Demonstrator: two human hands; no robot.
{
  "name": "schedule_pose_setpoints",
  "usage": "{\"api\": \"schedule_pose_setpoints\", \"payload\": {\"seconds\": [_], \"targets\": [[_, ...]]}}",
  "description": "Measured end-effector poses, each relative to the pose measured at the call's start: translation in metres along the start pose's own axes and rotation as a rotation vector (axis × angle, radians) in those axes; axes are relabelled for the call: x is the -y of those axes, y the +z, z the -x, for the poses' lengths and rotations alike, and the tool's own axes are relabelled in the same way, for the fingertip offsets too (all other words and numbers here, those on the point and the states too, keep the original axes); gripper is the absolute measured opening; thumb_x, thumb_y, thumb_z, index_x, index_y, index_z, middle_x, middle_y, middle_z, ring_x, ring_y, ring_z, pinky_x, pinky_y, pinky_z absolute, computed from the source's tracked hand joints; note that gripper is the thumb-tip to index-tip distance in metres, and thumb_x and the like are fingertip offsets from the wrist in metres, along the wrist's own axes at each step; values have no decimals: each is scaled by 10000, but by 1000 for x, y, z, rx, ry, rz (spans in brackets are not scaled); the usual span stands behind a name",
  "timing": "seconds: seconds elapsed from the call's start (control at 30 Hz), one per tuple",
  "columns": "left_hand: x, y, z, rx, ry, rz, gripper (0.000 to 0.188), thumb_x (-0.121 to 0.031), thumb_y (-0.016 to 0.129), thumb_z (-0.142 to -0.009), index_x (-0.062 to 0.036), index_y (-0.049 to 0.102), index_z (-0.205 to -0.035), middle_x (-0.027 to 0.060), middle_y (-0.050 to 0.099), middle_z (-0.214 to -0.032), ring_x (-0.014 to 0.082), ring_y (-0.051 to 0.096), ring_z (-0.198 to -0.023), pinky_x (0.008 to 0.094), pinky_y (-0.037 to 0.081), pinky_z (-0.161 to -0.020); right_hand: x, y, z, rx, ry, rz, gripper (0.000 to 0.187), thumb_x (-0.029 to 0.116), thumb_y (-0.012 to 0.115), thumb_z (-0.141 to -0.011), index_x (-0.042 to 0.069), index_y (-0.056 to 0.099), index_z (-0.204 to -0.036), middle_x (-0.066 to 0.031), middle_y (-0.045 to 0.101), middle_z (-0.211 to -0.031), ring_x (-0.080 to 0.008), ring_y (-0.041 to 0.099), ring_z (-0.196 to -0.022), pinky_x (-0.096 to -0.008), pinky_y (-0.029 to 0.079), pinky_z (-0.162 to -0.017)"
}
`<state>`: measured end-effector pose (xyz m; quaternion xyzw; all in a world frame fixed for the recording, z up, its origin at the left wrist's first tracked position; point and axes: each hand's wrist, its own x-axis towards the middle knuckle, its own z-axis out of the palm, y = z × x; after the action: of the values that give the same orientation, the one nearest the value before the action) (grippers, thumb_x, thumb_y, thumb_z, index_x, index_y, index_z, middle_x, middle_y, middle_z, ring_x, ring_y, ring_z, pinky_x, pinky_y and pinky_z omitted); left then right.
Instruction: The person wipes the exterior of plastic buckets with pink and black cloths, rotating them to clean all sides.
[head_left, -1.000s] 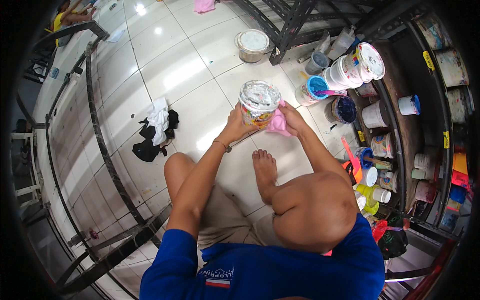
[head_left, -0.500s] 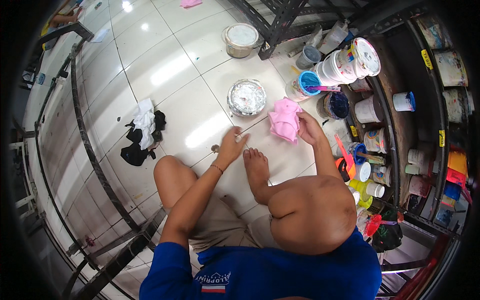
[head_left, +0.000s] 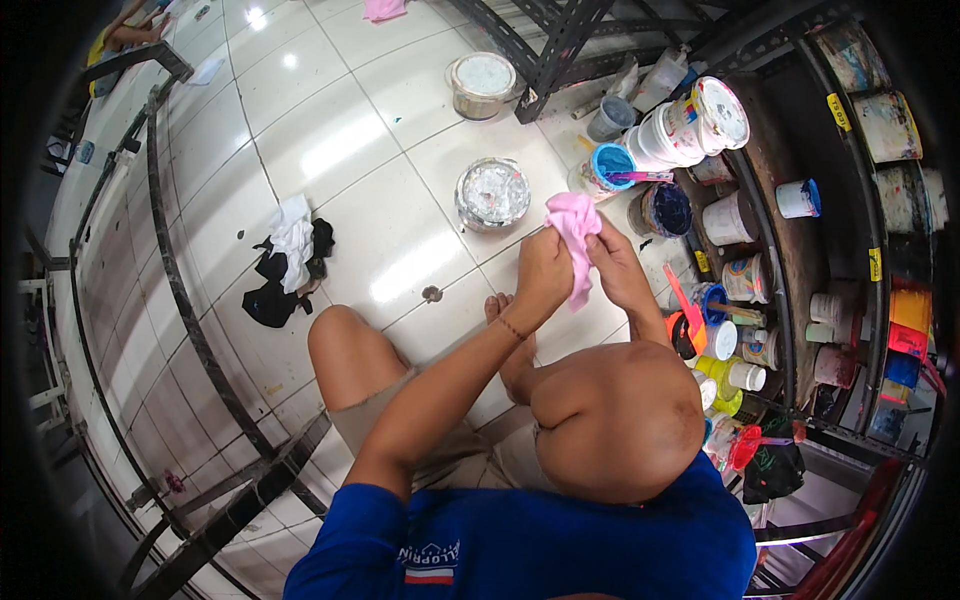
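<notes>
A crumpled pink cloth [head_left: 574, 222] is bunched between my two hands, above the tiled floor. My left hand [head_left: 545, 268] is closed around its left side, with the fingers curled in. On its right side my right hand [head_left: 618, 265] grips the cloth between thumb and fingers. Just beyond the hands stands a round tub [head_left: 492, 194] with a paint-smeared whitish lid. To the right of the cloth is a tub of blue paint [head_left: 612, 163] with a pink-handled tool lying across its rim.
A lidded tub [head_left: 482, 85] stands farther back by a black metal post. Paint tubs crowd the shelf rack [head_left: 770, 330] on the right. Black and white rags [head_left: 290, 250] lie on the floor at left, near a black metal frame [head_left: 165, 230]. Another person [head_left: 130, 38] shows at the far left.
My left hand has moved right and up from over the floor and taken hold of the pink cloth. The cloth, spread loosely before, is now squeezed narrower between both hands.
</notes>
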<state>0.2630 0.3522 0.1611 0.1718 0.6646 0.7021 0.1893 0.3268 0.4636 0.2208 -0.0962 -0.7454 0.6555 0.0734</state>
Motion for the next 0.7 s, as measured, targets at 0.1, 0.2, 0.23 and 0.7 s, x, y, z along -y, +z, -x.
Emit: {"api": "schedule_pose_setpoints", "payload": {"seconds": [0.1,0.2,0.23,0.7], "targets": [[-9,25,-1,-70,-129,197,347,-204,504,-994,56,645,-813,131,626,-645,192,583,-572,384,467,-564,-3,13,-6,-237,-30,-74,284,192,506,-1036,-3,590,-1226,-41,638,-1065,-102,579,-963,-266,473,-862],[-7,21,0,100,-254,230,259,-164,455,-1039,13,640,-995,30,625,-759,92,569,-657,273,484,-593,-13,10,-10,-332,78,-121,263,182,486,-1041,-2,601,-1190,-53,653,-1060,-97,598,-946,-258,489,-835],[-5,20,2,151,-219,189,246,-156,449,-1040,14,627,-1035,38,631,-791,95,570,-675,272,492,-614,-19,9,-14,-380,82,-232,252,180,467,-1046,13,608,-1172,-45,651,-1027,-85,601,-873,-246,502,-765],[107,-170,-22,-5,-213,-510,579,10,636,-800,-45,478,-1354,170,560,-1185,267,603,-970,352,501,-847,-25,-20,-159,333,-5,955,351,315,580,-944,7,645,-1101,-251,675,-938,-415,650,-899,-456,507,-792]]}}
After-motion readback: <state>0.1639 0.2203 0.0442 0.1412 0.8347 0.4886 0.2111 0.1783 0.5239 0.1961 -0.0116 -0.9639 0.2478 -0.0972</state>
